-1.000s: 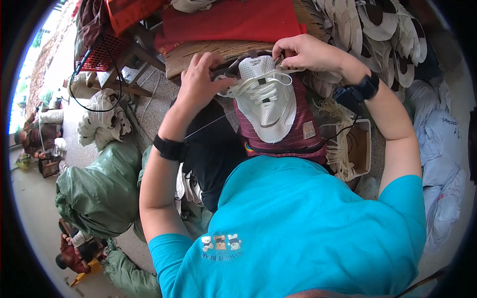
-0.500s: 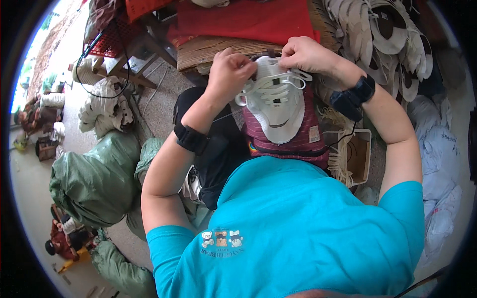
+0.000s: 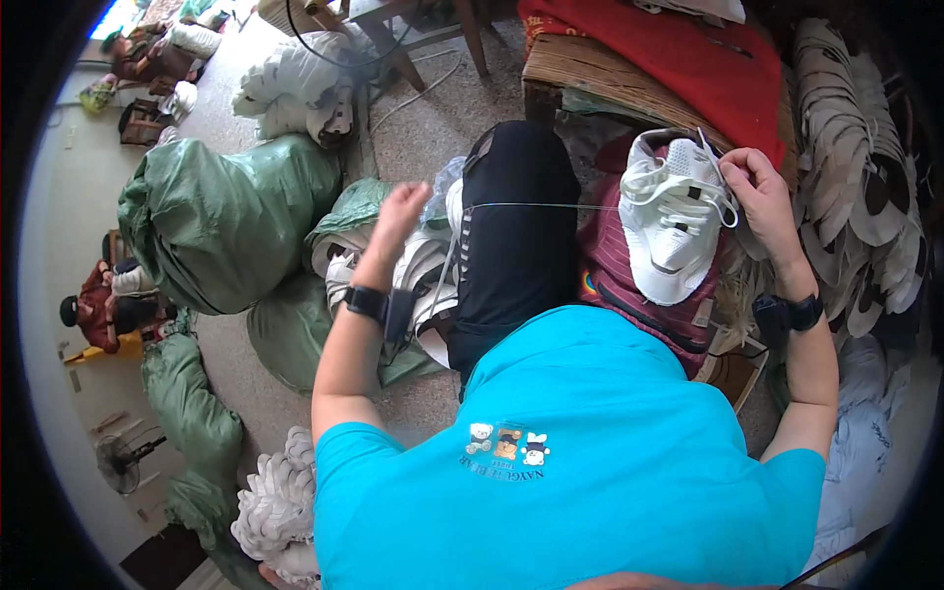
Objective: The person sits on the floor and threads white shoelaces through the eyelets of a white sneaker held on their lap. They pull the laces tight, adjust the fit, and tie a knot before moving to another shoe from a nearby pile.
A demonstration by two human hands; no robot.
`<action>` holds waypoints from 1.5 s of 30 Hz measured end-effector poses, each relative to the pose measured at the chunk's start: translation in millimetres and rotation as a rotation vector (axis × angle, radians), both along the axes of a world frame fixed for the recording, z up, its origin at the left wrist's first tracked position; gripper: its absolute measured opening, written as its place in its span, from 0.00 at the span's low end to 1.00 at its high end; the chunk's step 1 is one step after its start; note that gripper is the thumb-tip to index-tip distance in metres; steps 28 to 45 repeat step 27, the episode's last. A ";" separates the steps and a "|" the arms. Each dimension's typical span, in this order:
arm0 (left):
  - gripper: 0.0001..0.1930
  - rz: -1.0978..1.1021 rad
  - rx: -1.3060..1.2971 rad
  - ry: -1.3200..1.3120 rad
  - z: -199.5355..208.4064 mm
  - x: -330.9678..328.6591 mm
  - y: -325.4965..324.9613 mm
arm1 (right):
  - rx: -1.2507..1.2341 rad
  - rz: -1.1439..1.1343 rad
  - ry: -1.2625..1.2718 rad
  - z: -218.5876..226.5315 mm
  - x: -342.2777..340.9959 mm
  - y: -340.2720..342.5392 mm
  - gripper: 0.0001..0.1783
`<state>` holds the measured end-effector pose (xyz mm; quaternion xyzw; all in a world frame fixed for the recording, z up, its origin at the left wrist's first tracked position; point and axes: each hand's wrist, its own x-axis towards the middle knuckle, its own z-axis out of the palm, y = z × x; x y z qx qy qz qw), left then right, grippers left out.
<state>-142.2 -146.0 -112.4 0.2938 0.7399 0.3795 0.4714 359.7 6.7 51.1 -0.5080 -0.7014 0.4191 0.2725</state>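
Note:
A white lace-up sneaker [image 3: 669, 221] rests on the maroon striped cloth [image 3: 615, 261] over my right leg, toe toward me. My right hand [image 3: 762, 197] pinches its right edge beside the collar, where white laces loop out. From the shoe's left side a thin pale thread [image 3: 541, 205] stretches taut across my black trouser leg [image 3: 521, 256]. My left hand [image 3: 401, 211] is closed at the thread's left end, raised above a stack of white shoe uppers [image 3: 433, 285]. The thread's last stretch, close to my fingers, is too faint to follow.
Ahead stands a wooden bench [image 3: 600, 74] under red cloth [image 3: 678, 59]. Bundled white shoe parts [image 3: 846, 128] hang at the right. Green sacks [image 3: 226, 221] lie on the floor at left. A box [image 3: 742, 379] sits beside my right leg. Other people [image 3: 103, 305] work farther left.
My left hand has moved from the shoe far out to the left, and the thread now runs straight. My right hand stays at the shoe. The view has turned left.

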 end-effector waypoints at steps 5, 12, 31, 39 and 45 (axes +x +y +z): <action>0.21 -0.122 -0.127 -0.209 -56.2 42.1 -61.5 | 0.077 -0.031 -0.102 -13.1 -0.8 3.5 0.07; 0.14 0.188 0.065 -0.444 -22.0 35.0 -42.0 | 0.194 0.035 -0.213 2.8 -12.0 3.0 0.09; 0.13 -0.157 0.951 -0.088 205.8 106.8 69.2 | 0.285 -0.079 -0.107 13.6 -4.4 -11.9 0.10; 0.13 -0.157 0.951 -0.088 205.8 106.8 69.2 | 0.285 -0.079 -0.107 13.6 -4.4 -11.9 0.10; 0.13 -0.157 0.951 -0.088 205.8 106.8 69.2 | 0.285 -0.079 -0.107 13.6 -4.4 -11.9 0.10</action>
